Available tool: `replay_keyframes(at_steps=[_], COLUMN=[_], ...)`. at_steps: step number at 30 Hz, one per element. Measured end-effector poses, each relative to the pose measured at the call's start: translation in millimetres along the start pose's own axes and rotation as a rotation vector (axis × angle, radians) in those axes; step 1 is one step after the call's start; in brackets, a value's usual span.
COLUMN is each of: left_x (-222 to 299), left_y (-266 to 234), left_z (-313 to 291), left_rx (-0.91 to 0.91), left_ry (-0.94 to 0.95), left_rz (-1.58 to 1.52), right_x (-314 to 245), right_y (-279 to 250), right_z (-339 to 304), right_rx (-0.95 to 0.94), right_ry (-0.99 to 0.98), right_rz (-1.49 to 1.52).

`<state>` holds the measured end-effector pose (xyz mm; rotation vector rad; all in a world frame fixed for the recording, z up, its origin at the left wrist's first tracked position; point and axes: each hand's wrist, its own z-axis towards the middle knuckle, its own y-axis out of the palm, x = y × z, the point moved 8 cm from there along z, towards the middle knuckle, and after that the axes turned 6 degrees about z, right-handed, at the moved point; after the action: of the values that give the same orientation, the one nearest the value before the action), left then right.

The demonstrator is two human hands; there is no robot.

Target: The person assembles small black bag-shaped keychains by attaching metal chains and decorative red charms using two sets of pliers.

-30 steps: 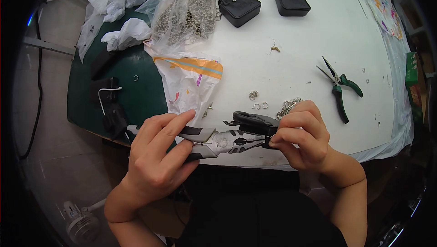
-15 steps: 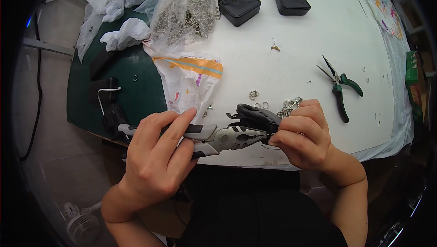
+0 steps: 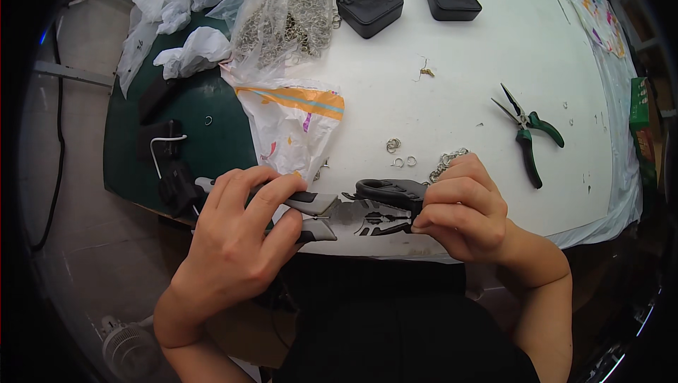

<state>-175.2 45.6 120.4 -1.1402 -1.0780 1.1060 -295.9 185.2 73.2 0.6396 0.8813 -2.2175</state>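
My left hand (image 3: 244,235) is closed round the grey-and-black handles of a pair of pliers (image 3: 346,218). The metal jaws point right, to the edge of a small black handbag (image 3: 392,191) pinched between the thumb and fingers of my right hand (image 3: 467,208). Whatever sits between the jaw tips is too small to make out. My right fingers hide part of the bag. Just beyond that hand lies a silvery chain (image 3: 446,162), partly covered. Several small metal rings (image 3: 393,146) are scattered on the white tabletop to its left.
Two more small black handbags (image 3: 371,10) stand at the back. Green-handled needle-nose pliers (image 3: 526,129) lie open on the right. At the back left are a clear bag of metal rings (image 3: 286,26), crumpled white plastic (image 3: 194,52) and a printed plastic bag (image 3: 289,125).
The handbag in my right hand has tilted flatter and shifted slightly left. The pliers have turned a little and moved left with my left hand.
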Motion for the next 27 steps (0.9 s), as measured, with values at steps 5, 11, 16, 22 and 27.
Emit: replay_keyframes(at_steps=[5, 11, 16, 22, 27], left_x=[-7, -19, -22, -25, -30], left_y=[7, 4, 8, 4, 2], left_z=[-7, -7, -4, -4, -11], left_rx=[0.044, 0.055, -0.039, -0.038, -0.004], left_ry=[-0.011, -0.117, -0.143, -0.109, -0.116], left_rz=[-0.03, -0.117, -0.021, 0.049, 0.053], right_x=[6, 47, 65, 87, 30], right_y=[-14, -119, -131, -137, -80], right_z=[2, -57, -97, -83, -29], right_rx=[-0.065, -0.151, -0.216, -0.292, -0.338], right_ry=[0.119, 0.574, 0.717, 0.908, 0.746], right_rz=[-0.066, -0.696, -0.857, -0.813, -0.216])
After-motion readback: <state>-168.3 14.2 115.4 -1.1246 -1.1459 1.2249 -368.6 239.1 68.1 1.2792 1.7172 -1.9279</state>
